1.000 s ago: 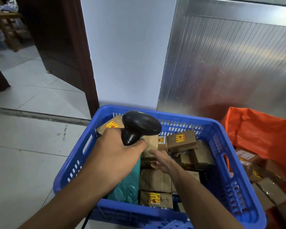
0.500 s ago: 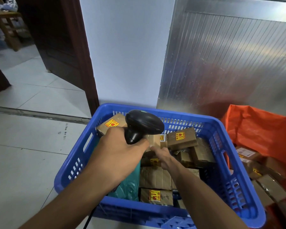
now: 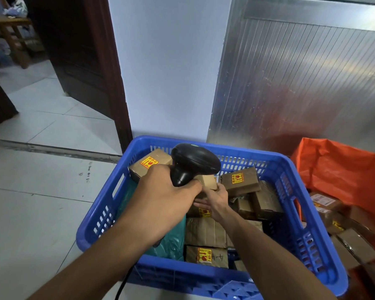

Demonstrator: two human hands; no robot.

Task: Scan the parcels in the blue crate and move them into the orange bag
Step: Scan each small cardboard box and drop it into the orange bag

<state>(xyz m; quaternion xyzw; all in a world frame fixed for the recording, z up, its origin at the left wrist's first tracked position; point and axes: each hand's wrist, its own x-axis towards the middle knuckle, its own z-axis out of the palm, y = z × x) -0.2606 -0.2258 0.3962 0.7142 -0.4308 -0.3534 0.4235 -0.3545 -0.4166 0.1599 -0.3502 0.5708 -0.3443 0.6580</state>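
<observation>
1. The blue crate [image 3: 290,182] on the tiled floor [image 3: 30,202] holds many brown cardboard parcels with yellow-and-red stickers and a teal plastic bag [image 3: 173,241].
2. The orange bag [image 3: 338,169], just right of the crate, holds several taped brown parcels.
3. The left hand [image 3: 162,202] has its fingers curled round the black scanner [image 3: 193,163] above the crate.
4. The right hand [image 3: 214,200] pinches a small brown parcel [image 3: 208,181] inside the crate, under the scanner head.
</observation>
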